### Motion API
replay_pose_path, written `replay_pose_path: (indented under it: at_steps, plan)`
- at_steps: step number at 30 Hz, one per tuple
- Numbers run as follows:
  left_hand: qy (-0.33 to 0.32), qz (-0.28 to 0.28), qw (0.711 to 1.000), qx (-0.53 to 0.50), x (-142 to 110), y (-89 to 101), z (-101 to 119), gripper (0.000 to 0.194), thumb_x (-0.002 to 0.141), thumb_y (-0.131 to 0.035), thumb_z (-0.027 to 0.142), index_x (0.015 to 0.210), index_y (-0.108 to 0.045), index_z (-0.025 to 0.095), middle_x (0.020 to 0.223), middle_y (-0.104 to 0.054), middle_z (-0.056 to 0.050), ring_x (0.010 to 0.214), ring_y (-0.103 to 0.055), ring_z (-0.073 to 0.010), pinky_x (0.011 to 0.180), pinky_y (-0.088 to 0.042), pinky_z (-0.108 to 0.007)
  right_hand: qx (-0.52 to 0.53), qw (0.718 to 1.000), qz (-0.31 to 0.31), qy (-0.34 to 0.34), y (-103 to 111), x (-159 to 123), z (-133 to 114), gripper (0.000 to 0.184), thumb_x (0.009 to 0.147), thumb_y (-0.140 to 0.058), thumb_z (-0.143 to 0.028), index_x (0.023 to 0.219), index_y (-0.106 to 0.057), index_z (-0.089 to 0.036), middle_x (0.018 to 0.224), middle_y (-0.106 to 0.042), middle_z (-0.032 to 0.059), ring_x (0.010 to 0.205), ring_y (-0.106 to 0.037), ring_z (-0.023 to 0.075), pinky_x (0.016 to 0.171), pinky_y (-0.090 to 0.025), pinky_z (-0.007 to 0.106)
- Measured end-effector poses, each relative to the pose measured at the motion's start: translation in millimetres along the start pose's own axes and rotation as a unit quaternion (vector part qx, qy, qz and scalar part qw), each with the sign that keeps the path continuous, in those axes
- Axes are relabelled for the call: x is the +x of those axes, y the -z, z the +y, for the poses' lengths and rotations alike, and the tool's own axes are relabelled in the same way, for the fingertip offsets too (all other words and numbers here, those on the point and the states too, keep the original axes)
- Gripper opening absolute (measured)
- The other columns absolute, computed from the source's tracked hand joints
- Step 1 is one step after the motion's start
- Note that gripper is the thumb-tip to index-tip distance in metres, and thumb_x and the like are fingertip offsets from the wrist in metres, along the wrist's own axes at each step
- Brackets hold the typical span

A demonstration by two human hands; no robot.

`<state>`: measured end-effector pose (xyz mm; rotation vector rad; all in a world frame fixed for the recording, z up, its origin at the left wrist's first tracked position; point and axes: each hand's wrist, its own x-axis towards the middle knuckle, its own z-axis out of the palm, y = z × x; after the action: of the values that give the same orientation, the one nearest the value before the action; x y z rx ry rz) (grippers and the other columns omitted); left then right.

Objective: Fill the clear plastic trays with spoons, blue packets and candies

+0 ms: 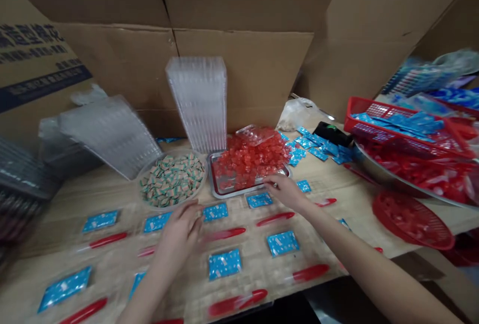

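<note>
My left hand is over the table just in front of a round bowl of small green-and-beige pieces. Its fingers curl downward, and what they hold, if anything, is hidden. At the front right edge of a metal tray heaped with small red translucent pieces, my right hand has its fingertips drawn together; I cannot make out anything in them. Around both hands lie clear plastic trays, with blue dotted packets and slim red plastic pieces in them.
Stacks of clear plastic trays stand against the cardboard wall. Loose blue packets and a black object lie at the back right. On the right are a red basket of blue packets, a large metal basin and a shallow red basket.
</note>
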<state>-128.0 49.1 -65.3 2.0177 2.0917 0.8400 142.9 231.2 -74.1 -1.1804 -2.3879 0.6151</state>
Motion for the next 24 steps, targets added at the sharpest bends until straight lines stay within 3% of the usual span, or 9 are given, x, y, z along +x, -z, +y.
replay_pose_path:
  at_steps: [5,7,12,16,20,22,24]
  plan:
    - [0.040,-0.065,0.992,0.105,37.5,-13.7,-9.6,0.030,0.082,-0.050,0.019,0.111,-0.058,0.017,0.120,-0.058,-0.014,0.115,-0.052,-0.0262,0.096,-0.042,-0.043,-0.026,0.997,0.071,0.021,19.5,17.6,8.6,0.019,0.083,-0.049,-0.023,0.086,-0.067,-0.018,0.083,-0.066,0.0061,0.081,-0.059,0.0190,0.075,-0.045,0.030]
    - [0.053,-0.091,0.986,0.127,38.1,-14.4,-11.6,0.032,0.084,-0.047,0.017,0.114,-0.057,0.016,0.124,-0.056,-0.014,0.114,-0.053,-0.0267,0.095,-0.042,-0.044,-0.027,0.996,0.082,0.027,21.1,29.6,11.5,0.019,0.083,-0.049,-0.024,0.087,-0.067,-0.018,0.083,-0.066,0.0062,0.081,-0.058,0.0193,0.075,-0.045,0.030]
    - [0.027,-0.079,0.992,0.091,28.8,-15.3,-18.1,0.033,0.087,-0.041,0.016,0.115,-0.057,0.016,0.126,-0.055,-0.013,0.114,-0.053,-0.0246,0.097,-0.041,-0.043,-0.035,0.995,0.073,0.065,2.8,46.3,1.1,0.019,0.083,-0.049,-0.022,0.089,-0.067,-0.019,0.089,-0.066,0.0067,0.087,-0.058,0.0203,0.081,-0.044,0.032]
    - [0.011,-0.078,0.995,0.059,27.7,-11.6,-25.9,0.032,0.086,-0.042,0.014,0.113,-0.059,0.016,0.125,-0.056,-0.012,0.118,-0.050,-0.0221,0.101,-0.038,-0.039,-0.045,0.989,0.042,0.131,-19.4,55.7,-33.6,0.019,0.085,-0.048,-0.022,0.091,-0.067,-0.019,0.090,-0.065,0.0064,0.088,-0.056,0.0202,0.084,-0.042,0.033]
    - [-0.003,-0.028,1.000,0.010,26.4,4.2,-35.2,0.029,0.085,-0.046,0.015,0.111,-0.060,0.018,0.126,-0.053,-0.011,0.120,-0.047,-0.0214,0.101,-0.039,-0.038,-0.083,0.965,-0.046,0.243,-40.0,84.0,-90.1,0.020,0.086,-0.050,-0.022,0.094,-0.068,-0.018,0.093,-0.064,0.0079,0.093,-0.054,0.0202,0.086,-0.040,0.032]
    - [0.010,-0.002,1.000,-0.003,21.0,16.4,-41.8,0.028,0.085,-0.046,0.017,0.110,-0.060,0.018,0.121,-0.056,-0.010,0.116,-0.050,-0.0213,0.099,-0.041,-0.039,-0.137,0.956,-0.092,0.241,-50.3,104.5,-119.0,0.020,0.085,-0.050,-0.022,0.090,-0.069,-0.017,0.092,-0.064,0.0095,0.094,-0.055,0.0211,0.087,-0.039,0.032]
    - [0.034,0.005,0.999,-0.008,11.1,28.9,-49.4,0.026,0.086,-0.046,0.019,0.108,-0.060,0.019,0.116,-0.059,-0.009,0.112,-0.053,-0.0211,0.097,-0.042,-0.038,-0.184,0.957,-0.116,0.189,-63.4,124.4,-143.2,0.021,0.085,-0.051,-0.023,0.087,-0.070,-0.014,0.092,-0.065,0.0128,0.094,-0.056,0.0230,0.088,-0.038,0.033]
